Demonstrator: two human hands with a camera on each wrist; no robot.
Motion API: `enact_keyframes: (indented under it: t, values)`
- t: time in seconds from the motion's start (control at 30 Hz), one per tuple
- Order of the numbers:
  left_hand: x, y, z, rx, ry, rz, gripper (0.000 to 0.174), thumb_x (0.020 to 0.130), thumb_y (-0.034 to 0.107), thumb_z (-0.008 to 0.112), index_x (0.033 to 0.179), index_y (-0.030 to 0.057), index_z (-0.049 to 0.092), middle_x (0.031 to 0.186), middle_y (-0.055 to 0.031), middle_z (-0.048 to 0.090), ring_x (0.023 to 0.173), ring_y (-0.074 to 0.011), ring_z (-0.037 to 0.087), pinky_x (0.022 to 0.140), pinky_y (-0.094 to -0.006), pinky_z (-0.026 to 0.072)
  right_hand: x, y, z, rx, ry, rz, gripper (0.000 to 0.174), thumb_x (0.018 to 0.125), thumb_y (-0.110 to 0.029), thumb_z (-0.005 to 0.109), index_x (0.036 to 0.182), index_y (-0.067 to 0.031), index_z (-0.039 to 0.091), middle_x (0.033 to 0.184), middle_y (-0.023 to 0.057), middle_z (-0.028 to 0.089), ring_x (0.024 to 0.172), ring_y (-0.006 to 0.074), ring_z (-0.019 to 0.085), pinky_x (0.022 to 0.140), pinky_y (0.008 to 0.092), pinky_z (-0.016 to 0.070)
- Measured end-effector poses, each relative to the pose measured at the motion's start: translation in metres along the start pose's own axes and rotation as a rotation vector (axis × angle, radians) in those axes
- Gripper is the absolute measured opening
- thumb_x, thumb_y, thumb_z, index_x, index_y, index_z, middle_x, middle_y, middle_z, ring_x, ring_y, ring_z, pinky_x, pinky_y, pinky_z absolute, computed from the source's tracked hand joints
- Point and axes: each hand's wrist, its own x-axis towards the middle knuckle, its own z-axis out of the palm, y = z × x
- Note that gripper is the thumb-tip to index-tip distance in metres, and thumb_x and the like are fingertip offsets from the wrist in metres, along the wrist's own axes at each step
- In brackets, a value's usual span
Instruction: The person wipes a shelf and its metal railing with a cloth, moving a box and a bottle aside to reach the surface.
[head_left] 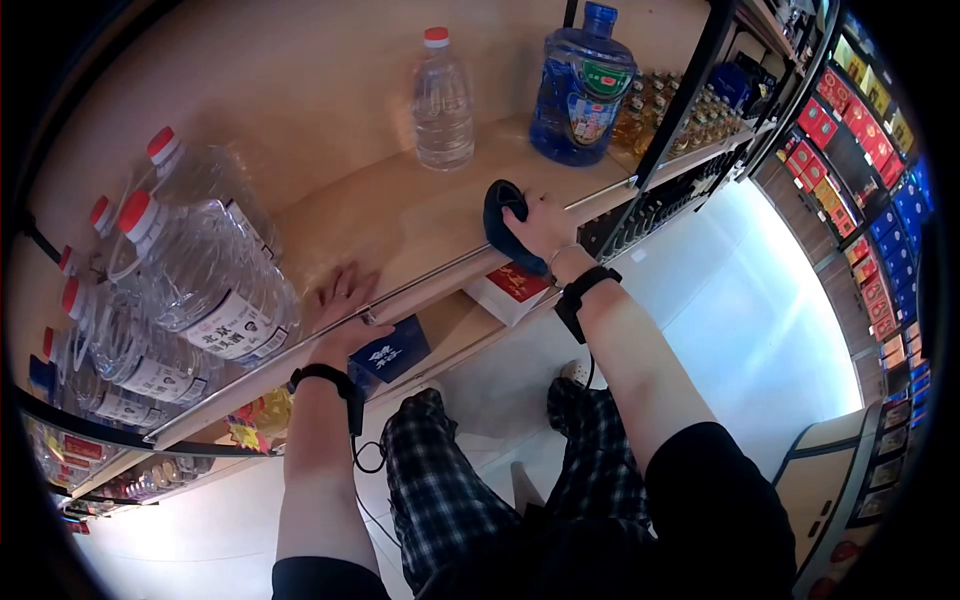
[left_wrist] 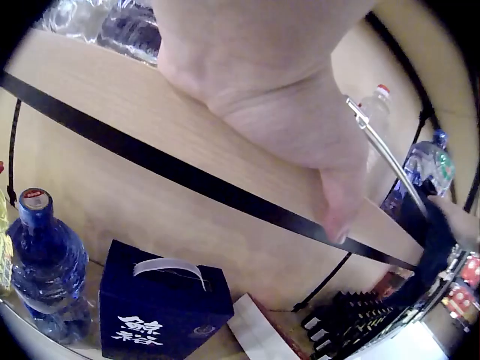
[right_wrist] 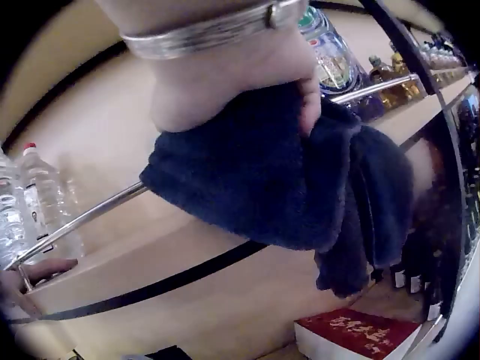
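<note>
My right hand grips a dark blue cloth at the front edge of the wooden shelf. Folds of the cloth hang below the fingers, over the thin metal rail along that edge. Further left, my left hand rests on the shelf's front edge, fingers spread on the board and thumb over the front. Close to the left hand stand large clear plastic bottles with red caps. A single clear bottle and a big blue bottle stand behind the right hand.
On the lower shelf are a dark blue box with a white handle, a blue bottle and a red-and-white box. Small amber bottles stand right of a black upright post. Shelves with red boxes line the far right.
</note>
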Motion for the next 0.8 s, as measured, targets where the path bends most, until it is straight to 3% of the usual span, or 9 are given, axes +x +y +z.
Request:
enact_keyframes:
  t: [0.2,0.43,0.63,0.8]
  values:
    - [-0.001,0.0,0.001,-0.028,0.012,-0.003,0.1,0.054,0.048,0.079,0.143,0.03,0.035,0.152,-0.0078,0.023,0.142,-0.0275,0.017,0.111,-0.0535,0.0124,-0.018,-0.014,0.007,0.039,0.05,0.007,0.056,0.084,-0.052,0.051,0.114,-0.0037,0.053,0.099,0.0259,0.058,0.079,0.0392,0.065,0.066,0.043,0.055]
    - [0.002,-0.004,0.003,-0.08,0.011,0.02,0.099,0.053,0.044,0.081,0.141,0.0319,0.037,0.152,-0.0069,0.022,0.142,-0.0296,0.014,0.111,-0.0545,0.0139,-0.031,-0.045,-0.002,0.066,-0.019,0.051,0.052,0.083,-0.05,0.053,0.11,-0.005,0.057,0.1,0.0254,0.057,0.081,0.04,0.065,0.068,0.0448,0.0547]
    - [0.001,-0.001,0.0,-0.045,0.006,0.002,0.1,0.053,0.044,0.081,0.142,0.0333,0.035,0.153,-0.0062,0.021,0.142,-0.0298,0.014,0.111,-0.0555,0.0137,-0.056,-0.095,0.01,0.104,-0.052,-0.064,0.048,0.083,-0.048,0.055,0.108,-0.0067,0.058,0.097,0.0228,0.058,0.082,0.0389,0.065,0.067,0.0451,0.0548]
    - [0.0,0.001,-0.003,-0.026,-0.016,-0.004,0.1,0.055,0.047,0.079,0.143,0.0341,0.033,0.153,-0.0065,0.019,0.142,-0.0305,0.013,0.112,-0.0557,0.0124,-0.056,-0.095,0.004,0.141,-0.096,-0.123,0.048,0.084,-0.049,0.053,0.106,-0.0075,0.059,0.098,0.0219,0.059,0.082,0.039,0.065,0.068,0.0453,0.0544]
